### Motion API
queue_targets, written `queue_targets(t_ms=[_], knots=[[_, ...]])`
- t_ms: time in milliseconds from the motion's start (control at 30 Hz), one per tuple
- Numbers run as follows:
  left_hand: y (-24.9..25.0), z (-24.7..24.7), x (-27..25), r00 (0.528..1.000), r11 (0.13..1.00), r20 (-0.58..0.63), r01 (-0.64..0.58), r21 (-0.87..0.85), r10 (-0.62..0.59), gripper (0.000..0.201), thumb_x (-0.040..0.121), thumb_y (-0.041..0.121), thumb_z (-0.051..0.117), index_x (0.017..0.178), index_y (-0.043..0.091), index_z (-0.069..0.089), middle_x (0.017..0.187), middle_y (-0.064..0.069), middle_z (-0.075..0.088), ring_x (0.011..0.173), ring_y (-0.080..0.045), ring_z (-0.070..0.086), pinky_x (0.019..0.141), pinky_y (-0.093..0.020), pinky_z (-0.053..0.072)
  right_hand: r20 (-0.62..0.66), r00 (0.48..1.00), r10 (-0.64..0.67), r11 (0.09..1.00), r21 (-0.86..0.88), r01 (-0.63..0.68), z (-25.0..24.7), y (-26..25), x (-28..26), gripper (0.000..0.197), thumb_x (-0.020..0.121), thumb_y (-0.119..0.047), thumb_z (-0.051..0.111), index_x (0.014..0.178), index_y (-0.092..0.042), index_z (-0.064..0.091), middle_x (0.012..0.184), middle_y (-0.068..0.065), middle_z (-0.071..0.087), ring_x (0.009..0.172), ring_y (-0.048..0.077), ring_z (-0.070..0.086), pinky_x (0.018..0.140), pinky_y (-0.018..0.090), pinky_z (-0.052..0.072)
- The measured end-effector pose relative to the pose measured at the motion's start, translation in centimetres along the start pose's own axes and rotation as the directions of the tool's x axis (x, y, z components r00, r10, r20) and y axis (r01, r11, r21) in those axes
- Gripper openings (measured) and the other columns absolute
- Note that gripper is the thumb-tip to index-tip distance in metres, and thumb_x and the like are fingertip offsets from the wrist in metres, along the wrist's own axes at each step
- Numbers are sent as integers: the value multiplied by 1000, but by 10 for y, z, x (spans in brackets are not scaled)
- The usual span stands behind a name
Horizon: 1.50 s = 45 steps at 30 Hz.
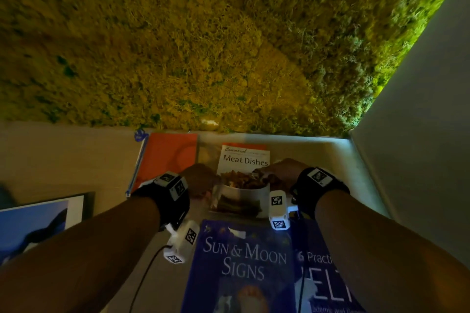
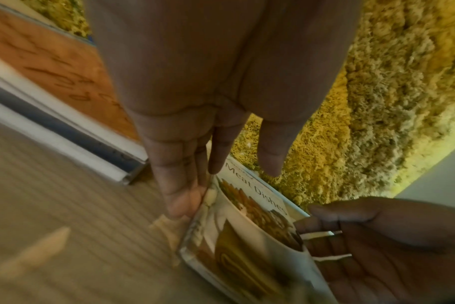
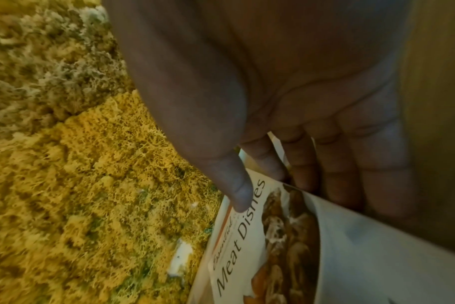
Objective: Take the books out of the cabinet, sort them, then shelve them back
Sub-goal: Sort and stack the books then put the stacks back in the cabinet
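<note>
The "Meat Dishes" cookbook [image 1: 244,160] lies on the wooden surface [image 1: 63,160], close to the moss wall, with a hand at each side. My left hand [image 1: 201,180] lays straight fingers [image 2: 177,195] along the book's [image 2: 252,226] left edge, its thumb hovering above the cover. My right hand [image 1: 277,170] pinches the right edge: the thumb [image 3: 237,197] rests on the cover [image 3: 247,246] and the fingers [image 3: 325,174] reach under it. In the left wrist view the right hand [image 2: 377,236] shows page edges between its fingers.
An orange book [image 1: 167,157] lies left of the cookbook. "Sun & Moon Signs" [image 1: 241,262] and a blue practice book [image 1: 323,274] lie nearer me. A blue and white book [image 1: 38,226] sits far left. Yellow-green moss wall [image 1: 203,46] behind, white wall [image 1: 419,134] at right.
</note>
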State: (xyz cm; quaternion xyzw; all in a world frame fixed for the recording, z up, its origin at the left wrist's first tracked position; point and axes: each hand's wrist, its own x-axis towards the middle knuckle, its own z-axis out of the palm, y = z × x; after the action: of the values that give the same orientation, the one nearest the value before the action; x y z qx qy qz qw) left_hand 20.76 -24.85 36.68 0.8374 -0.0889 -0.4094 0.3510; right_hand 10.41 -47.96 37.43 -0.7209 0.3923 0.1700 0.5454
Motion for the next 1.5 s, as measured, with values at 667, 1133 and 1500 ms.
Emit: queue_targets(t_ms=[667, 1133, 1500], knots=[[-119, -92, -149, 967, 955, -82, -251, -160, 240, 17, 99, 17, 53, 90, 14, 67, 70, 6, 65, 56, -11, 54, 49, -17, 39, -48, 905, -423, 861, 290, 418, 66, -84, -142, 6, 102, -22, 58, 101, -20, 63, 88, 4, 66, 72, 18, 63, 64, 33, 51], [-341, -184, -254, 771, 970, -629, 62, 236, 103, 57, 74, 58, 53, 116, 21, 67, 110, -17, 66, 105, -39, 62, 89, -43, 53, 121, 948, -295, 942, -130, 310, 413, -4, -150, 60, 77, -49, 75, 121, -10, 62, 116, 13, 70, 100, 28, 66, 84, 38, 53], [-372, -223, -275, 740, 982, -672, 150, 116, -33, 59, 78, 47, 68, 134, 33, 57, 135, -11, 53, 122, -37, 54, 98, -48, 50, -189, 930, -316, 948, -90, 304, 367, 3, -156, 24, 84, -18, 59, 95, 1, 67, 96, 33, 67, 92, 46, 67, 78, 44, 54]])
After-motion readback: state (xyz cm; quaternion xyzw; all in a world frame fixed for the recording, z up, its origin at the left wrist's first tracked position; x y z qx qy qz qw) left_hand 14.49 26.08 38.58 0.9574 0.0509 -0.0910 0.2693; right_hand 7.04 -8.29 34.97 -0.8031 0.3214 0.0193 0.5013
